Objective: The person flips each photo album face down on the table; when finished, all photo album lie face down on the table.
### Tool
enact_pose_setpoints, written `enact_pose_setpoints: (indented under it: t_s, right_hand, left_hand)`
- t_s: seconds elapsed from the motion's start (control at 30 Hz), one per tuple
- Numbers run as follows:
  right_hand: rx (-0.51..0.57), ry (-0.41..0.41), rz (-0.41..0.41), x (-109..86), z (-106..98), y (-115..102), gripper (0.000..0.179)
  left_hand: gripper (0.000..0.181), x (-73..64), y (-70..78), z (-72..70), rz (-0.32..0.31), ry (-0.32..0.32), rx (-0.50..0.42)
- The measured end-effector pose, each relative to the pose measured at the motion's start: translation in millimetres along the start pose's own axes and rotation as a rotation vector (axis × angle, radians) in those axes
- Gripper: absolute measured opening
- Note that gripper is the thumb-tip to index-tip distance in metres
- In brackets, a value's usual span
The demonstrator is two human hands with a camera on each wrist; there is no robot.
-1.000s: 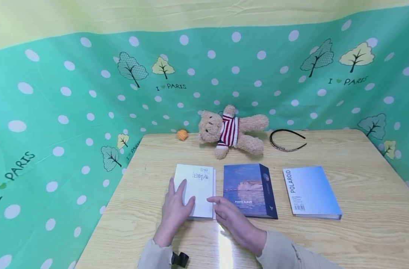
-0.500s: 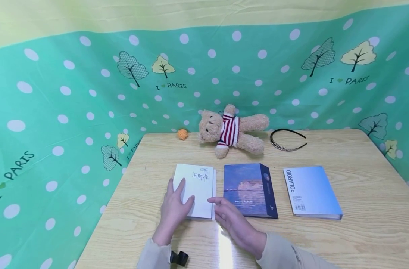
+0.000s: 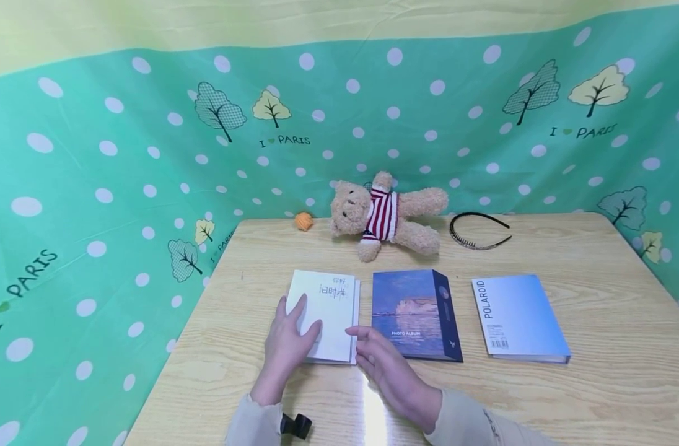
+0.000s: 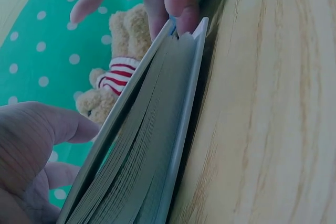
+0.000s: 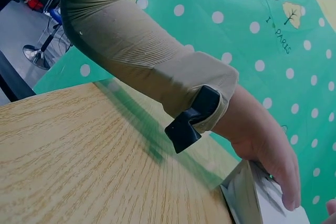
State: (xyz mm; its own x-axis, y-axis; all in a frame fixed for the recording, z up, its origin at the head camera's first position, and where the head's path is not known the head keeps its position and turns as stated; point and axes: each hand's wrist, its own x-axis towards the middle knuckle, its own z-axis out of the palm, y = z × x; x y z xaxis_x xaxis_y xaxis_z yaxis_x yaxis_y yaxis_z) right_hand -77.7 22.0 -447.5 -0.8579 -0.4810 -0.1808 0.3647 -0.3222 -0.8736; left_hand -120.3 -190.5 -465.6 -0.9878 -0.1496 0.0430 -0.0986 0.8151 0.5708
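A white hardcover book with Chinese handwriting on its cover lies closed on the table. My left hand rests on its left side, fingers spread over the cover; the right wrist view also shows this left hand draped over the book. At the book's lower right edge is my right hand, with loosely extended fingers. In the left wrist view the right hand's fingertips touch the end of the book between its covers, and the book's page edges show.
Right of the book lie a blue photo album and a light-blue Polaroid album. Behind them are an orange ball, a teddy bear in a striped shirt and a black headband. A green dotted cloth hangs around the table.
The left hand has slid very slightly left on the cover. The right hand stays at the book's edge.
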Motion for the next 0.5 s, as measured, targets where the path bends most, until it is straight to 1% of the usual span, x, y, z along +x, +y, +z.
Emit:
enact_pose_setpoints:
  t_s: [0.27, 0.5]
  right_hand:
    - [0.015, 0.012, -0.021, -1.8, 0.7, -3.0, 0.055]
    - [0.041, 0.012, -0.029, -1.5, 0.7, -5.9, 0.056]
  left_hand:
    - [0.067, 2.4, -1.5, 0.3, -0.013, -0.001, -0.013]
    - [0.065, 3.5, -4.0, -2.3, -0.024, 0.009, -0.051]
